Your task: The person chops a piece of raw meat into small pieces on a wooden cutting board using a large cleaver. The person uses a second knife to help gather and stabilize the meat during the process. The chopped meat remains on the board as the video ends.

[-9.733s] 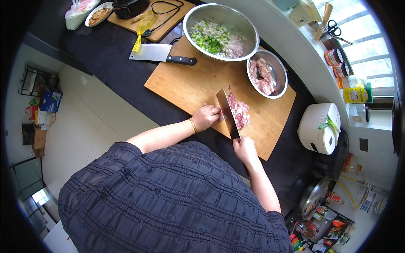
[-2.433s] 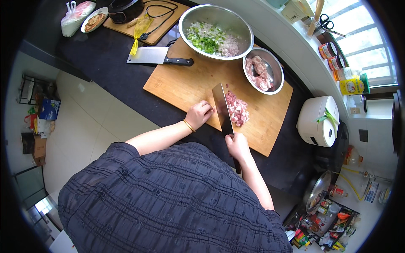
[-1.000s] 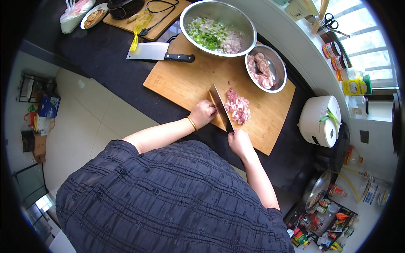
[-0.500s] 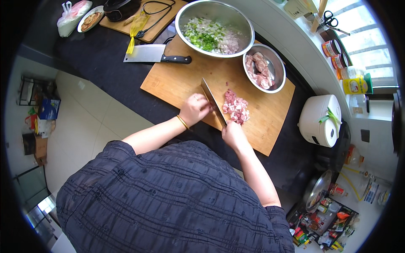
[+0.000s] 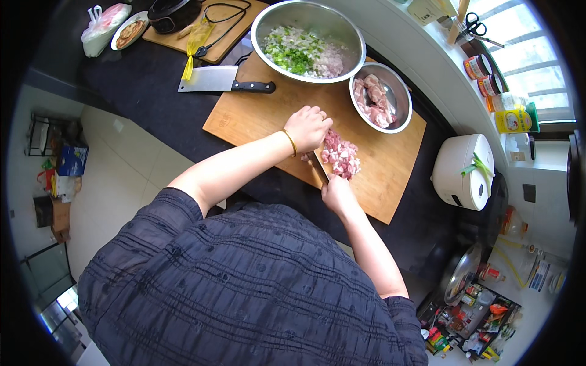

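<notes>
My right hand (image 5: 338, 194) is wrapped round the handle of a kitchen knife (image 5: 318, 166), whose blade points away from me over the wooden cutting board (image 5: 256, 116). Across the far part of that blade lies my left hand (image 5: 309, 128), its fingers curled; what is under them is hidden. A pile of chopped raw meat (image 5: 340, 157) sits on the board, right beside the blade. A few bits of meat also show on the blade's left side, by my left wrist. Larger pieces of raw meat (image 5: 375, 100) lie in a small steel bowl (image 5: 400, 105) at the board's far right.
A big steel bowl (image 5: 357, 46) of minced meat and chopped scallion stands at the board's far edge. To its left rests a cleaver (image 5: 210, 79), partly on the board. Rightward is a white rice cooker (image 5: 455, 174) with a scallion piece (image 5: 477, 165) on its lid.
My left hand has moved up and to the right, from beside the blade's left side to over its far end near the chopped meat. My right hand has barely moved.
</notes>
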A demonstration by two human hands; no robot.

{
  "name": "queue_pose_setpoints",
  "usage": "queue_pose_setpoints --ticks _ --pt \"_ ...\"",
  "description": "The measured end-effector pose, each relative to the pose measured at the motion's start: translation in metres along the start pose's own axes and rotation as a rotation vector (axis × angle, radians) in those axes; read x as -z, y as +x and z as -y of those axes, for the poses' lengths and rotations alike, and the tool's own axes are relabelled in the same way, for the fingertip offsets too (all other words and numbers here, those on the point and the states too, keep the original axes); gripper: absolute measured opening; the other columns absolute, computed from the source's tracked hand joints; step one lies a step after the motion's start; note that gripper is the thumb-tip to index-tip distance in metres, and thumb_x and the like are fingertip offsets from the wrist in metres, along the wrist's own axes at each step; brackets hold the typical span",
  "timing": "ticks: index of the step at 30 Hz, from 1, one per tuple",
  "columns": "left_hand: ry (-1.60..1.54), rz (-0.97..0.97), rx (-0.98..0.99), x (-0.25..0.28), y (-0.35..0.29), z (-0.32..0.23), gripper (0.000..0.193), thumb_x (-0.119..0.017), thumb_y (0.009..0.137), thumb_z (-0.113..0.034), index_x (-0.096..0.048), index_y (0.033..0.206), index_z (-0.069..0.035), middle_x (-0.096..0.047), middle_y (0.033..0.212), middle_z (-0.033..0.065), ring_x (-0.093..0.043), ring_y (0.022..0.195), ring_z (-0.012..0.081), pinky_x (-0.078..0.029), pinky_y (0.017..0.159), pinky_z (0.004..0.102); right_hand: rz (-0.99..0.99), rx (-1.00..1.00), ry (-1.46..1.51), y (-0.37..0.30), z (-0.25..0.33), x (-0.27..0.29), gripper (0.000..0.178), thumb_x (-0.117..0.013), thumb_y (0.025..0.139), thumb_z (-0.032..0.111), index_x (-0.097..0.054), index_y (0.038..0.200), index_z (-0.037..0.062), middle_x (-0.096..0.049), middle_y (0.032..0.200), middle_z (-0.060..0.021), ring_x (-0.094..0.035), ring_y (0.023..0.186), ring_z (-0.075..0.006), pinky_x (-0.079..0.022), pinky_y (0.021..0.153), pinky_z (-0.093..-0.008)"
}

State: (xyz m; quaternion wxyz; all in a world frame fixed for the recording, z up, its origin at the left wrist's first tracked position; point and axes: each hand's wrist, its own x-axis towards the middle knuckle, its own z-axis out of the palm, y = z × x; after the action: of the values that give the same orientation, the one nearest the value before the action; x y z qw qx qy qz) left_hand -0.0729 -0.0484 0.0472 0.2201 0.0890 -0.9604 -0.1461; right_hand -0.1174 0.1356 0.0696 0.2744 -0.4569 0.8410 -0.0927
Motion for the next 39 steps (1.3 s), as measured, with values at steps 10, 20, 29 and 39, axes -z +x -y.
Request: queue_pose_setpoints --ticks 10,20,29,39 --pt "-0.038 0.082 0.035 0.002 0.0 0.004 0.013 -0.05 0.074 -0.014 -0.056 0.085 -0.009 -0.056 0.08 0.0057 -0.051 0.084 0.0242 -0.042 0.073 0.035 -0.022 -0.028 -0.005 0.006 -0.001 -0.01 0.013 -0.049 0.075 0.007 -0.055 0.079 -0.0038 -0.058 0.071 -0.0254 -0.059 0.073 -0.0394 -0.047 0.07 -0.0446" --pt "-0.097 -0.61 -0.071 0.067 -0.025 -0.012 0.021 -0.06 0.07 -0.004 -0.054 0.09 -0.006 -0.052 0.088 0.0086 -0.05 0.085 0.026 -0.038 0.079 0.0357 -0.166 -0.097 0.068 0.022 -0.013 -0.004 0.02 -0.049 0.074 0.01 -0.059 0.085 -0.0037 -0.059 0.071 -0.0259 -0.059 0.072 -0.0387 -0.048 0.069 -0.0439" --pt "-0.354 -0.208 0.354 -0.012 -0.073 -0.017 0.01 -0.062 0.069 -0.011 -0.057 0.076 -0.006 -0.054 0.081 0.0115 -0.054 0.082 0.0296 -0.045 0.074 0.036 -0.304 -0.004 0.211 -0.004 -0.021 -0.005 0.024 -0.05 0.079 0.017 -0.058 0.077 -0.0051 -0.055 0.051 -0.0169 -0.057 0.045 -0.0264 -0.046 0.05 -0.0362" --pt "-0.308 -0.089 0.321 -0.053 -0.05 -0.021 0.009 -0.06 0.063 -0.008 -0.055 0.07 -0.004 -0.055 0.071 0.0121 -0.056 0.068 0.0293 -0.048 0.064 0.0365 -0.159 -0.228 0.445 -0.024 -0.01 0.007 0.023 -0.051 0.078 0.017 -0.058 0.069 -0.0035 -0.055 0.05 -0.0167 -0.057 0.044 -0.0266 -0.046 0.05 -0.0355"
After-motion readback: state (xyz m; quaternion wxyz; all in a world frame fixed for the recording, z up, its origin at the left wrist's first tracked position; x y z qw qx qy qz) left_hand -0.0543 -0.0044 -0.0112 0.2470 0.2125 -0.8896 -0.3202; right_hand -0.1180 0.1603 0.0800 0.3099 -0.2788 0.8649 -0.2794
